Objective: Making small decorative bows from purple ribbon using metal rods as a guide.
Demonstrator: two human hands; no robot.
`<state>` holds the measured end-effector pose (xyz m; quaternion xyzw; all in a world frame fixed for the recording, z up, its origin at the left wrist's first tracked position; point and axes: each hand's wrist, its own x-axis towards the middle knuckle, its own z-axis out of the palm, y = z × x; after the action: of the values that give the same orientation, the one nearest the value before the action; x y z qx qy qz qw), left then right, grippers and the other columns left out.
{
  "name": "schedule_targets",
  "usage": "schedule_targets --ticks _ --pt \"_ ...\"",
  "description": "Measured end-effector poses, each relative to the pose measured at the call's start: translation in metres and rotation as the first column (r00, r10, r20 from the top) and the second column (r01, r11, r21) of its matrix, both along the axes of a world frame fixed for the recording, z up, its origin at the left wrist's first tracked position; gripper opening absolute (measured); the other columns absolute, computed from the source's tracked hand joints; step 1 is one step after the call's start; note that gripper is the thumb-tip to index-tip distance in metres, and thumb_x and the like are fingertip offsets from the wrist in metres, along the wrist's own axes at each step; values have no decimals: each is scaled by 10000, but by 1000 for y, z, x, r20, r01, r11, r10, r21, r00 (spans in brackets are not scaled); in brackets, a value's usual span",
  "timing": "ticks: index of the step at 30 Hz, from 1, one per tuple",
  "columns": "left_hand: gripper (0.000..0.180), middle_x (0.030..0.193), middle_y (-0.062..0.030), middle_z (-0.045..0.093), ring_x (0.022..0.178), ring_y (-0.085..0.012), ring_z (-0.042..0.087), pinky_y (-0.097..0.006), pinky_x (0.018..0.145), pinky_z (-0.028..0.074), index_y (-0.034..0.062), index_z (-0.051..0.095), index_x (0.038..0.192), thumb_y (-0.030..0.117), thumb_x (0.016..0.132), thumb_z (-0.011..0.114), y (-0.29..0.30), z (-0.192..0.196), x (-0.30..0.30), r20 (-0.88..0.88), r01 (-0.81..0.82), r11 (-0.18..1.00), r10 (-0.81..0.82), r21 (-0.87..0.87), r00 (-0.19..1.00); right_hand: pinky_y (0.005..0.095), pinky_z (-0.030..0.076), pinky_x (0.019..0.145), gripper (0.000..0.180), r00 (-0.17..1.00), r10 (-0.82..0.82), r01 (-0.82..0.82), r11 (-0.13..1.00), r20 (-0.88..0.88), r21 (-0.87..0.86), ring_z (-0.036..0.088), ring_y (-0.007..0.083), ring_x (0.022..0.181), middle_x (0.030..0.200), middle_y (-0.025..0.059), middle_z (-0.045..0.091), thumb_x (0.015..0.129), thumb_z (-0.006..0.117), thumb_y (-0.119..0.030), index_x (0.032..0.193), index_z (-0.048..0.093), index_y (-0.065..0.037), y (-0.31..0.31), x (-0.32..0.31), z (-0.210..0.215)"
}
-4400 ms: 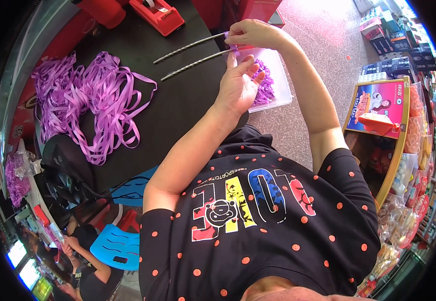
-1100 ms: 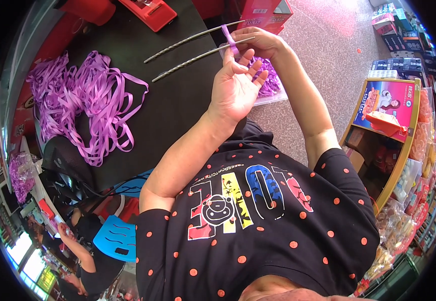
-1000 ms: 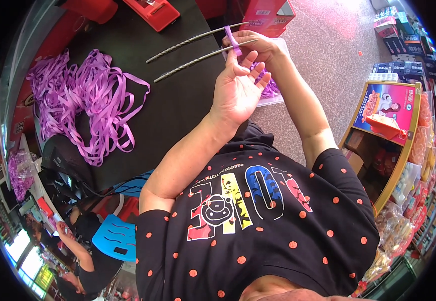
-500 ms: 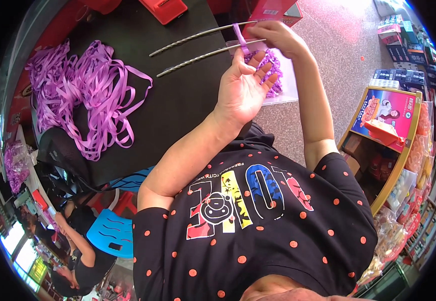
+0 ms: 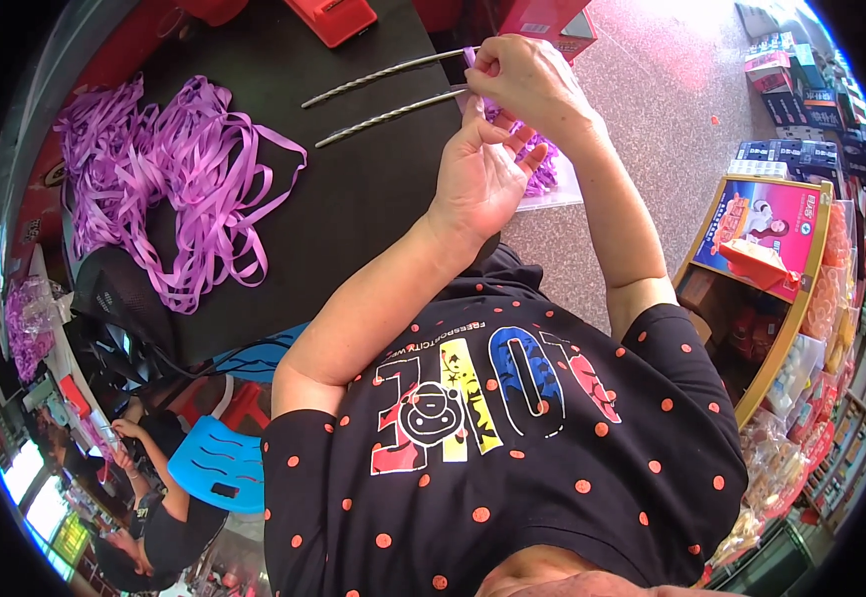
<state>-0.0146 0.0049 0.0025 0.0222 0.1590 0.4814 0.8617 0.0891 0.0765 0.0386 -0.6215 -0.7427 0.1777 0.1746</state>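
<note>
Your right hand (image 5: pixel 532 85), at the upper middle of the frame, pinches a purple ribbon strip (image 5: pixel 470 56) at the right-hand ends of two metal rods (image 5: pixel 383 77). Your left hand (image 5: pixel 482 174) sits just below, fingers loosely curled and its forefinger raised to the lower rod; whether it grips any ribbon, you cannot tell. The hands sit close together, the right partly covering the left's fingertips.

The likeliest trouble is the strip sliding off those ends if you pull too hard toward the right. It could also twist or slacken if the pinch loosens, and your overlapping fingers could hide that.

Under your hands, a clear tub (image 5: pixel 564 192) holds purple ribbon pieces (image 5: pixel 544 177). A ribbon heap (image 5: pixel 204 164) covers the table's (image 5: pixel 353 199) left; its loose loop reaches toward the rods and could snag a sleeve. A red tape dispenser (image 5: pixel 335 20) sits beyond the rods, and a red box (image 5: pixel 534 15) stands behind your right hand.
</note>
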Motion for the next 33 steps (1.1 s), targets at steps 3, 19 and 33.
schedule_targets --ticks 3,19,33 --pt "615 1221 -57 407 1158 -222 380 -404 992 329 204 403 1283 89 702 566 0 -1 0 -30 -6 1000 6 8 1000 348 504 626 296 999 2 -4 999 -37 -50 639 252 645 678 140 626 750 646 -279 791 651 13 4 2 -3" --pt "522 1193 -69 437 1121 -237 400 -410 995 339 194 451 1189 59 697 561 -1 -2 1 -22 -23 997 22 -71 1000 289 477 610 423 970 -117 105 992 -215 -70 610 161 630 689 85 627 755 718 -433 820 670 -18 -3 10 -3" --pt "515 1106 -32 453 999 -192 449 -384 902 393 202 436 1204 32 720 471 -1 0 -1 8 1 1000 -1 -25 1000 286 486 680 287 896 -122 36 978 -428 -204 608 122 747 799 54 646 799 698 -256 924 657 -1 9 23 -35"
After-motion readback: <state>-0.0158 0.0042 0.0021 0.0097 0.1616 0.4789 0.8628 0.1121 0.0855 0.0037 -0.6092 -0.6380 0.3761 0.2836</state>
